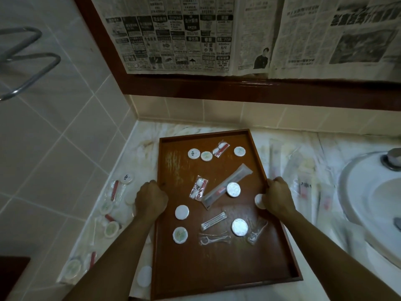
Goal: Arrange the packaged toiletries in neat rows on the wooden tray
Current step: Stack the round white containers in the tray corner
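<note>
On the marble desk [152, 135] we hold the brown wooden tray [217, 268], left hand [150, 199] and right hand [278, 197] each in a curled grip on a side rim. Its packaged toiletries, like the long clear toothbrush sachet [227, 185] and the round white soap [239, 227], lie scattered; no rows yet.

Pale marble counter [217, 127], wooden tray [217, 268] lying on it, packaged toiletries [112, 205] scattered left and right of it
</note>
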